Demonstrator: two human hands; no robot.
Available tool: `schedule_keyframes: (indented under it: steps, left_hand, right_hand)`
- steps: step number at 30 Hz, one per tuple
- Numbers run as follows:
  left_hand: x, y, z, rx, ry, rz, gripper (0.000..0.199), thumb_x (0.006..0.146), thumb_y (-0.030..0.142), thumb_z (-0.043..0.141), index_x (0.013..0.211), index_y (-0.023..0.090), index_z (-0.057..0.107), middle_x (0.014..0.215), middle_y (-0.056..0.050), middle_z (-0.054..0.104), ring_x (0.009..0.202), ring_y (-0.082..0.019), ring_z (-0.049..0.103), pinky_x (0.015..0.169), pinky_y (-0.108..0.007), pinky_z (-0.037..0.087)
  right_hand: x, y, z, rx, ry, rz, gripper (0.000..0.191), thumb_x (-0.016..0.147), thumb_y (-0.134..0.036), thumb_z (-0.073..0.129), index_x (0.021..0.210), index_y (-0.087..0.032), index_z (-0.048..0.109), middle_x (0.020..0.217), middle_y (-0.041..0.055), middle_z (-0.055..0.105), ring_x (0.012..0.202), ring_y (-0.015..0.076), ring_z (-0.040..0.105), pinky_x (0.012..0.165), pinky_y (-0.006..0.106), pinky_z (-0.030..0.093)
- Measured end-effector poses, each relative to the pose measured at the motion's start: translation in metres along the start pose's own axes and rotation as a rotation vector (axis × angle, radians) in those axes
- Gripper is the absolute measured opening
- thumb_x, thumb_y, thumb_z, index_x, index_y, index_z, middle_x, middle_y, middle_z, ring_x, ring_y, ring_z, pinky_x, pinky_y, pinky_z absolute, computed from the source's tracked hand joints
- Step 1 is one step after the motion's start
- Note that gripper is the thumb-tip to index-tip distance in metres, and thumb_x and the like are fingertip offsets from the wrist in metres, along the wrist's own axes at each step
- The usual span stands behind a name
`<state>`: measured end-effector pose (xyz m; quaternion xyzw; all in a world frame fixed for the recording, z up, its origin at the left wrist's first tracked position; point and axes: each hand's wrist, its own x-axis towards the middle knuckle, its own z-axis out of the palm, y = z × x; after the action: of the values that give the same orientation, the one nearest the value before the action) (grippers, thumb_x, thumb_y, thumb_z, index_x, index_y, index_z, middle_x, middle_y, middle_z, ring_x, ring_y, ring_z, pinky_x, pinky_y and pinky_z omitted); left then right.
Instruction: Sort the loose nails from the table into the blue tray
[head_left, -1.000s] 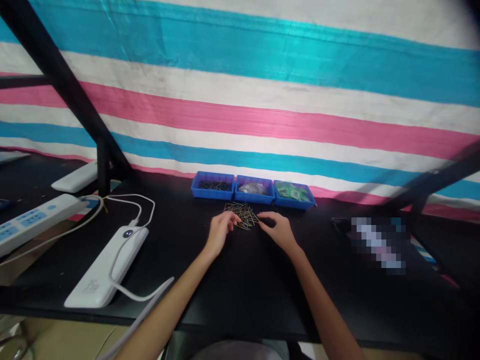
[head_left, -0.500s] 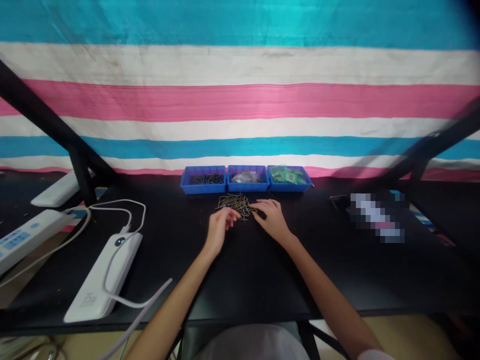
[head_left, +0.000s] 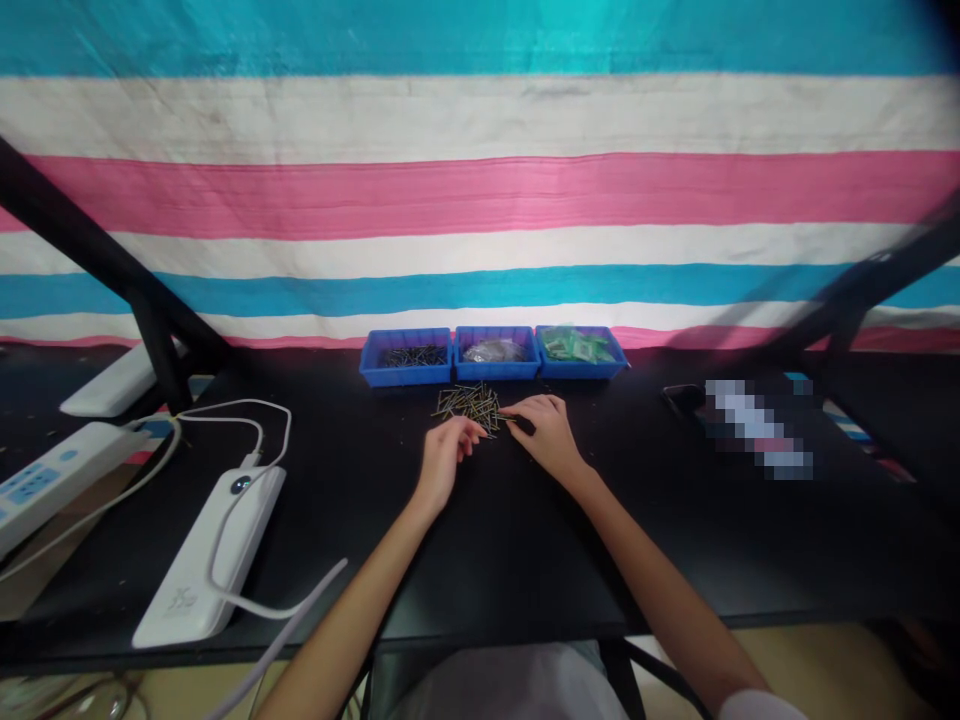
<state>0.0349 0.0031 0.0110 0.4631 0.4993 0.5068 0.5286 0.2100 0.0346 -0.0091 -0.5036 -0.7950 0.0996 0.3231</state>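
Note loose heap of thin brass- and steel-coloured metal screws (head_left: 469, 402) on matte black tabletop (head_left: 510, 560), ahead and rightward of left bare hand (head_left: 444, 452), leftward of right bare hand (head_left: 547, 435); about equally near to both. No common long axis: shanks crossed every way. At left, thumb and fingers bunched by heap's near edge; cannot tell whether pinching a screw. At right, thumb and forefinger curved around a small gap at heap's right edge; hold on any screw too small to tell. Far side bounded by blue plastic middle bin (head_left: 496, 372), just beyond heap; room for moving toward tabletop's near edge, with white rectangular power bank (head_left: 187, 590) well apart leftward.
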Motion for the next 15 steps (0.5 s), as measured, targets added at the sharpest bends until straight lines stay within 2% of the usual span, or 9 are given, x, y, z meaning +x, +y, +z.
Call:
schedule_keyframes:
  steps: [5,11,15]
  left_hand:
    - [-0.001,0.002,0.0,0.033,-0.021,0.023,0.034,0.079,0.037,0.043,0.065,0.015,0.065,0.062,-0.003,0.052,0.053,-0.011,0.043,0.045,-0.022,0.028]
    - [-0.001,-0.001,0.0,0.135,-0.03,0.103,0.026,0.075,0.032,0.056,0.093,0.019,0.07,0.068,-0.001,0.054,0.055,-0.01,0.041,0.05,-0.021,0.033]
    - [0.001,-0.007,0.001,0.189,-0.045,0.111,0.029,0.072,0.03,0.061,0.099,0.021,0.068,0.074,-0.001,0.056,0.055,-0.008,0.043,0.053,-0.022,0.036]
  right_hand:
    - [0.0,-0.002,-0.002,-0.01,0.007,0.003,0.015,0.082,-0.025,0.054,0.089,-0.026,0.067,0.086,0.0005,0.068,0.087,0.0173,0.056,0.089,0.037,0.027]
    - [0.001,-0.011,-0.006,0.047,0.047,0.033,0.015,0.084,-0.028,0.051,0.087,-0.025,0.066,0.086,0.0008,0.067,0.085,0.0162,0.056,0.087,0.035,0.03]
    - [0.002,-0.016,-0.008,0.108,0.076,0.077,0.013,0.083,-0.028,0.053,0.084,-0.024,0.065,0.086,0.0007,0.068,0.085,0.0162,0.057,0.086,0.034,0.032]
